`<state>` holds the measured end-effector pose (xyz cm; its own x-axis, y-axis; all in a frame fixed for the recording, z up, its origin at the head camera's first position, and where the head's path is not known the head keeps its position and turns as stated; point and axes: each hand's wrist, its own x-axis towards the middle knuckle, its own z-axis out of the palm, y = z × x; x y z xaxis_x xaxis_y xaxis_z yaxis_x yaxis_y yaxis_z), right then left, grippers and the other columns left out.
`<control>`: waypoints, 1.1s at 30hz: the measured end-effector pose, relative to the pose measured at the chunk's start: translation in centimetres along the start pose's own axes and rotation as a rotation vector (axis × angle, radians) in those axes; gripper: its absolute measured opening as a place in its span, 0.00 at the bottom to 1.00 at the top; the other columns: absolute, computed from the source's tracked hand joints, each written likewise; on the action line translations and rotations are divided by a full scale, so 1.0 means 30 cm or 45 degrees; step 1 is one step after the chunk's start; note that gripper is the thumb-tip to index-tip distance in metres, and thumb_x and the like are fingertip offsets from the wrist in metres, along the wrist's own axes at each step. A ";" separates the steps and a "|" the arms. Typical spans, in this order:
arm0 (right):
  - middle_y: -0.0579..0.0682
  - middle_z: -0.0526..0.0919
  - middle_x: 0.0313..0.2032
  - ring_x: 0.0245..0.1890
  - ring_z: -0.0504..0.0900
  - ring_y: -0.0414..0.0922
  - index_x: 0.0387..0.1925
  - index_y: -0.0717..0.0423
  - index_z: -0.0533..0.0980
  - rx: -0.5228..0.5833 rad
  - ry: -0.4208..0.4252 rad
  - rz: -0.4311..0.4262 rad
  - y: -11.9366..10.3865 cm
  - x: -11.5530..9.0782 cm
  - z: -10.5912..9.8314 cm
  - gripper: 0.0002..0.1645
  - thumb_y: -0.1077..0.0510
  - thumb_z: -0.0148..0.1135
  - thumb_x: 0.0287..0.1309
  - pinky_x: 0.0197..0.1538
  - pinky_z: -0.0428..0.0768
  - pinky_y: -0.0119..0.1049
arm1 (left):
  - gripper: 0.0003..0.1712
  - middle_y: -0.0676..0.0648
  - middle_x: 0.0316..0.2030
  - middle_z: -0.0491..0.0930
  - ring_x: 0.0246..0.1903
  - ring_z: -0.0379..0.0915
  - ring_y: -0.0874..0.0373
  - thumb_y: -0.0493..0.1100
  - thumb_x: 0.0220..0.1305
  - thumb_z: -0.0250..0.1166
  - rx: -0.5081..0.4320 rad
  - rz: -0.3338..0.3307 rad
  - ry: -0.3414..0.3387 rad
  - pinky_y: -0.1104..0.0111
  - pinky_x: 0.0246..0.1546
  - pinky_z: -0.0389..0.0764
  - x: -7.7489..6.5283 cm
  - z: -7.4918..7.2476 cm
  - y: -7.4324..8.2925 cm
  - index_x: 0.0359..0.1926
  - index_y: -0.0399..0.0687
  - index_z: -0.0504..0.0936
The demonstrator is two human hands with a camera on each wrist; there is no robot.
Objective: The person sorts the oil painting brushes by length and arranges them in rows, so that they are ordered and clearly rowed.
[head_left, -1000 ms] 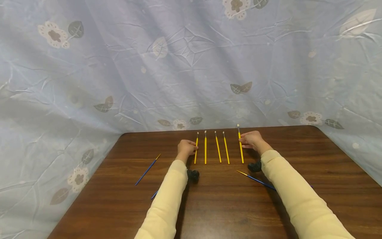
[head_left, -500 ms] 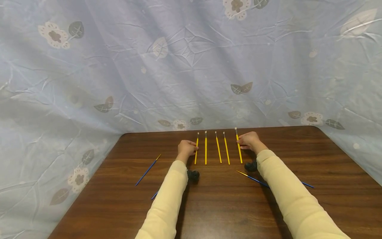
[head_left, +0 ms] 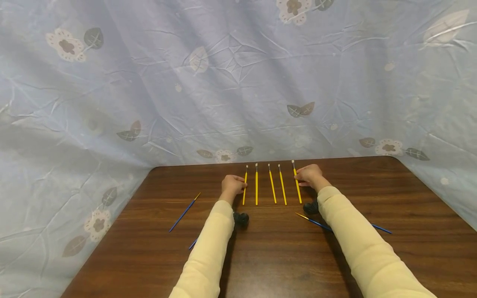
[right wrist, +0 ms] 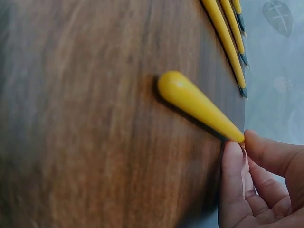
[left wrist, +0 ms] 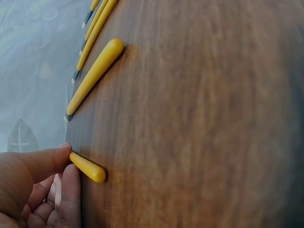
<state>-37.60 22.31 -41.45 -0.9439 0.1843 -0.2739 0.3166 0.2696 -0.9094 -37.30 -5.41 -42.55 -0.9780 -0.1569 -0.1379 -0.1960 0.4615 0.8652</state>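
Observation:
Several yellow-handled paintbrushes with pale bristles stand in a row near the table's far edge, bristles pointing away. My left hand [head_left: 232,184] pinches the leftmost yellow paintbrush [head_left: 244,188] between thumb and fingers; its rounded handle end [left wrist: 95,173] shows in the left wrist view. At the row's right end, my right hand [head_left: 310,176] pinches the rightmost yellow paintbrush [head_left: 297,186], whose thick handle [right wrist: 194,103] points toward me. Between the hands lie a second yellow paintbrush [head_left: 256,188] and two slimmer ones, one a tilted paintbrush [head_left: 282,184].
A blue paintbrush [head_left: 185,213] lies at the left, and another blue paintbrush [head_left: 193,243] is partly under the left sleeve. On the right a blue paintbrush [head_left: 314,222] is partly hidden by the right sleeve. A patterned curtain [head_left: 238,82] hangs behind the wooden table [head_left: 275,256].
The right hand has moved left with the rightmost yellow paintbrush, bringing it closer to the row and a little nearer to me. The left hand has stayed in place.

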 end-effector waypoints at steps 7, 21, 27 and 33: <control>0.61 0.77 0.46 0.25 0.80 0.40 0.54 0.70 0.76 -0.071 0.041 -0.002 -0.003 -0.002 0.015 0.23 0.72 0.66 0.55 0.32 0.85 0.34 | 0.07 0.41 0.38 0.82 0.32 0.82 0.52 0.33 0.55 0.72 -0.003 -0.001 0.001 0.69 0.29 0.84 -0.001 -0.008 -0.005 0.37 0.38 0.88; 0.63 0.75 0.53 0.33 0.79 0.44 0.57 0.69 0.75 -0.033 -0.012 -0.009 0.013 0.001 0.007 0.23 0.70 0.63 0.59 0.35 0.84 0.32 | 0.08 0.40 0.39 0.82 0.33 0.82 0.52 0.33 0.56 0.72 -0.043 0.004 -0.004 0.69 0.29 0.84 -0.002 -0.007 -0.006 0.39 0.37 0.88; 0.64 0.73 0.56 0.40 0.78 0.47 0.59 0.70 0.73 -0.008 -0.040 -0.025 0.021 0.005 0.001 0.24 0.69 0.61 0.61 0.36 0.84 0.32 | 0.09 0.39 0.43 0.82 0.35 0.82 0.50 0.34 0.58 0.71 -0.054 -0.004 -0.016 0.68 0.30 0.85 -0.002 -0.002 0.002 0.41 0.38 0.87; 0.61 0.74 0.52 0.35 0.77 0.44 0.59 0.70 0.73 0.001 -0.052 -0.020 0.020 0.001 -0.003 0.24 0.70 0.61 0.60 0.36 0.84 0.33 | 0.08 0.40 0.43 0.82 0.33 0.82 0.51 0.34 0.57 0.71 -0.040 -0.018 -0.002 0.68 0.29 0.85 -0.004 0.002 0.003 0.39 0.38 0.88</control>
<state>-37.43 22.57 -41.98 -0.9518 0.1417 -0.2720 0.3016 0.2716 -0.9139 -37.19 -5.30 -42.47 -0.9752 -0.1617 -0.1513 -0.2077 0.4312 0.8780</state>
